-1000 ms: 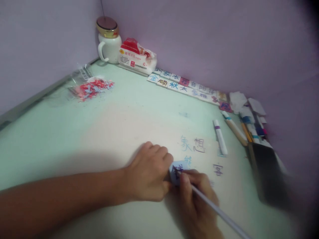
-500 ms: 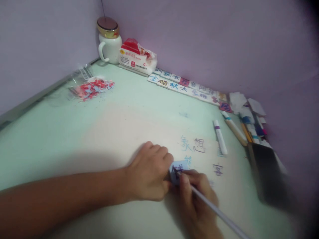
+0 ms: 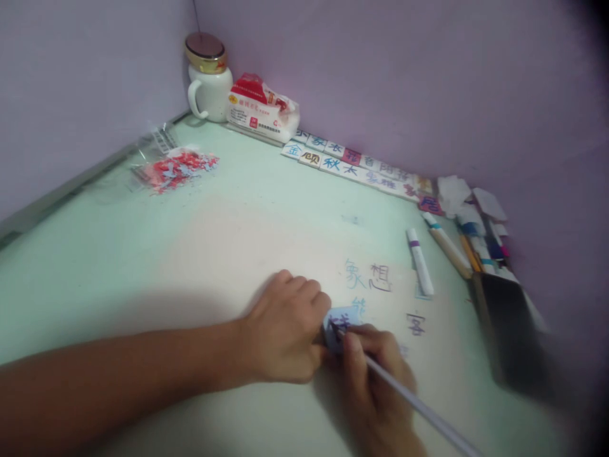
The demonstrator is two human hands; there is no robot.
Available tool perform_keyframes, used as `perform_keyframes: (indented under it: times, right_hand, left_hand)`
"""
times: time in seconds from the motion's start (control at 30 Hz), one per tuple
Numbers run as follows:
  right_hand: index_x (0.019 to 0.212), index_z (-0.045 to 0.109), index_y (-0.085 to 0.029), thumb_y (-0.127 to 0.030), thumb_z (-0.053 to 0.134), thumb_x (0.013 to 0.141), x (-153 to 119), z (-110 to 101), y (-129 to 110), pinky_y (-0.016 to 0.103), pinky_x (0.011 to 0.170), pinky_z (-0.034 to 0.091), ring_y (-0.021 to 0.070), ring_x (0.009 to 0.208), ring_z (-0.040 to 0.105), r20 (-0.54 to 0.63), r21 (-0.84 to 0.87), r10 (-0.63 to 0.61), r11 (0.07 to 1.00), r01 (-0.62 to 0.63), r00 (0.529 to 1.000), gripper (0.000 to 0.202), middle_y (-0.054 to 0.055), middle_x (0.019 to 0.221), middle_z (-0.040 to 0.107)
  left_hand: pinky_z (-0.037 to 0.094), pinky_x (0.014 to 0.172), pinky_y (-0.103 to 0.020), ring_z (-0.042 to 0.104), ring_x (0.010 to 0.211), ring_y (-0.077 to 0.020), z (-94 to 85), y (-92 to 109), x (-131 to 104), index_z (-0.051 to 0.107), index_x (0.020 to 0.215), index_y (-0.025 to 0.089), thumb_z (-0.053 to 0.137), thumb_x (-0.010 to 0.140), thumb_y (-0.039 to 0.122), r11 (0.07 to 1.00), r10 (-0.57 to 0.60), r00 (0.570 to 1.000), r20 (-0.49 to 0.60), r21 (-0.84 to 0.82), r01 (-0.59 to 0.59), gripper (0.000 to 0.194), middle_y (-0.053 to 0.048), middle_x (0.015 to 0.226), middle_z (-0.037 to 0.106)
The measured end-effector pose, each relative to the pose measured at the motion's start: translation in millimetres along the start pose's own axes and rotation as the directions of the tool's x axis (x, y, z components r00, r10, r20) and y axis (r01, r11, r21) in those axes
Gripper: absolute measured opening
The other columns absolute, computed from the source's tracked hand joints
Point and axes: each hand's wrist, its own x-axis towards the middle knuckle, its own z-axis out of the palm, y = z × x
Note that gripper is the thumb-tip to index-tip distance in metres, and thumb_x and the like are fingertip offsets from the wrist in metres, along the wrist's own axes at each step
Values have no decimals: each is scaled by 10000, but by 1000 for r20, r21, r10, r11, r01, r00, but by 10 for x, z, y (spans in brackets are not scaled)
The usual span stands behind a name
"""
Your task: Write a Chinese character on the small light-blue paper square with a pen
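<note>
Fingers curled, my left hand (image 3: pixel 288 330) grips the left edge of a small light-blue square (image 3: pixel 351 312) bearing a purple character. My right hand (image 3: pixel 380 381) is closed around a thin pale brush-like stick (image 3: pixel 419 406), whose dark tip touches the face of the square. The square's lower right part is hidden by my right fingers. Just beyond the hands, blue and purple characters (image 3: pixel 380 278) are written on the pale tabletop (image 3: pixel 238 241). A white marker (image 3: pixel 420 261) with a purple band lies past them.
Along the back wall stand a white mug (image 3: pixel 216 95), a tissue pack (image 3: pixel 261 111) and rows of lettered tiles (image 3: pixel 352 170). Red and white scraps (image 3: pixel 176 170) lie by clear plastic at the left. Pens (image 3: pixel 450 247) and a dark phone-like slab (image 3: pixel 511 330) are at the right.
</note>
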Motion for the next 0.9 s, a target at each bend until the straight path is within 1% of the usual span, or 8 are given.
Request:
perform_keyframes:
  times: [0.1,0.17,0.27,0.4,0.53,0.6,0.73,0.9]
  right_hand:
    - [820,500,-211,-168,458,894,1,-30,36,255,573,464,137,655,594,41,106,9,994,-14,999,95,24,767,598]
    - [853,490,-209,-129,452,892,7,-55,64,268,601,479,140,693,599,74,145,-4,989,-6,997,97,27,790,590]
    - [879,491,-208,-106,456,888,16,-81,88,281,616,486,145,721,597,105,139,-18,990,3,994,108,30,816,583]
    - [894,490,-213,-109,455,890,17,-81,101,275,618,482,138,718,589,112,140,-17,990,1,994,110,22,819,580]
    - [893,497,-214,-125,474,884,20,-63,96,271,637,478,139,734,596,115,75,-32,997,23,993,92,25,826,589]
    - [865,498,-214,-137,474,884,26,-48,71,261,614,465,137,708,593,95,51,-33,998,28,995,84,22,801,594]
    - [806,495,-213,-181,464,888,25,-4,4,248,556,437,136,644,580,18,19,13,1000,-13,1000,93,17,752,593]
    - [792,501,-220,-209,460,889,13,21,-20,252,556,441,141,626,583,-5,-17,11,1000,-11,1000,106,17,749,602]
  left_hand:
    - [352,667,-353,492,716,-192,-3,1,1,537,742,164,613,676,319,1000,-4,1000,3,-14,4,185,-33,762,552]
    - [354,674,-355,497,723,-195,-3,1,2,544,756,164,622,689,346,1000,-8,1000,5,-21,8,209,-33,768,555]
    - [354,680,-355,503,732,-200,-2,0,2,546,768,165,627,692,357,1000,-12,1000,14,-26,12,222,-34,773,555]
    - [350,680,-352,501,729,-195,-6,1,4,541,757,164,621,695,352,1000,-11,1000,17,-27,11,214,-31,765,551]
    - [350,683,-351,495,726,-190,-15,4,5,541,752,163,620,681,327,999,-10,1000,11,-35,11,195,-29,765,552]
    - [351,684,-352,495,730,-193,-18,5,5,540,754,163,611,677,312,999,-11,1000,15,-32,12,182,-32,771,553]
    - [357,688,-356,502,737,-198,-24,5,7,533,754,165,595,670,288,1000,-11,999,31,-22,11,161,-37,776,554]
    - [358,684,-358,497,731,-196,-22,3,8,535,758,164,587,673,291,1000,-14,999,39,-22,14,161,-36,777,554]
